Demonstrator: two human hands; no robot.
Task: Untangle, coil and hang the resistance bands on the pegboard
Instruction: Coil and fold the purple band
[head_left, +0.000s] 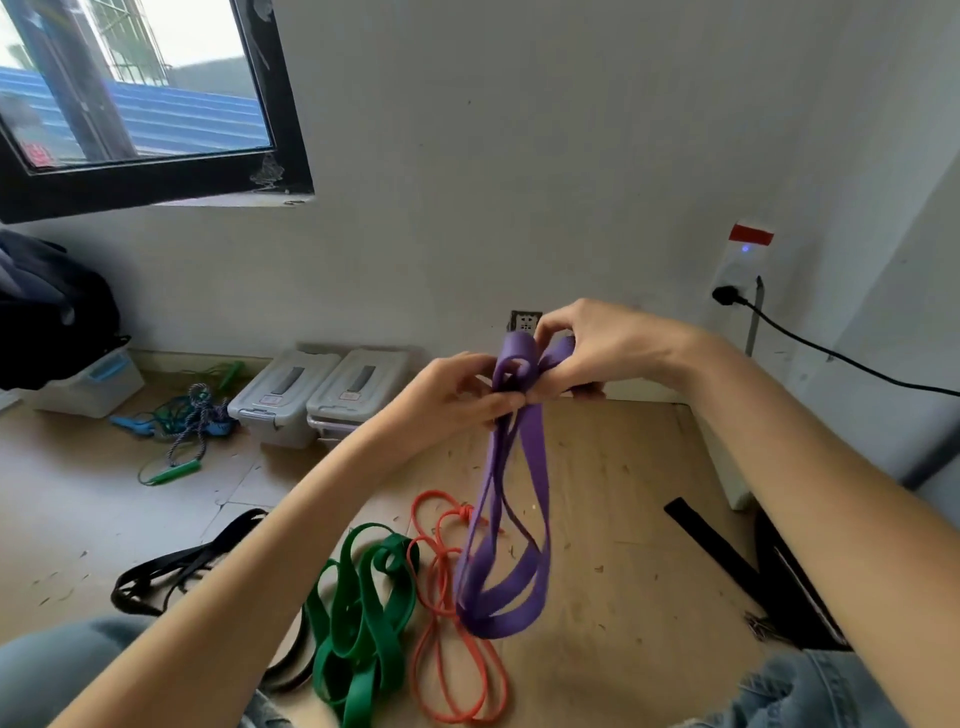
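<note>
Purple band (519, 499) pinched aloft between both hands (524, 379).

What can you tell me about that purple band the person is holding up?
The purple band is a wide, flat strip, rubbery and smooth by its look. It is gathered into several long loops that hang down above the wooden floor. At the top, the left hand and the right hand pinch the bunched loops together, and short folds stick up between the fingers. Its lower ends hang beside the orange band.
</note>
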